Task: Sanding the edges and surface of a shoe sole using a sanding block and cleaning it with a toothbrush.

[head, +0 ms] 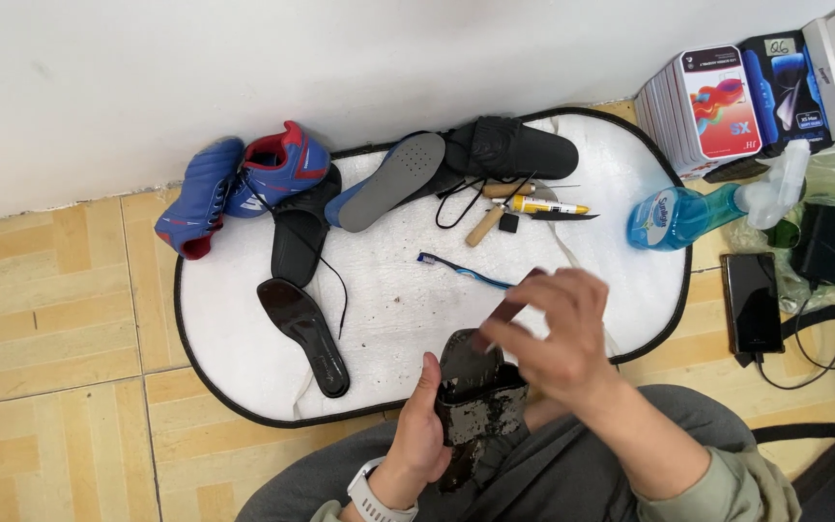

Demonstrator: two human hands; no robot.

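Left hand (pixel 421 425) gripping a dark, scuffed shoe sole (pixel 476 401) near the lap. Right hand (pixel 555 333) pinching a small dark brush (pixel 516 296) against its far end. Just beyond, on the white mat (pixel 244 338): blue toothbrush (pixel 464 270), black insole (pixel 304 333) left, blue-red shoe (pixel 244 184) far left, blue spray bottle (pixel 698 213) right.

We have open room on the white mat (pixel 244 319) between the black insole (pixel 303 333) and the toothbrush (pixel 464 270). Farther back, shoes (pixel 244 184), soles and tools (pixel 524 205) crowd it; the spray bottle (pixel 698 211) blocks the right edge.
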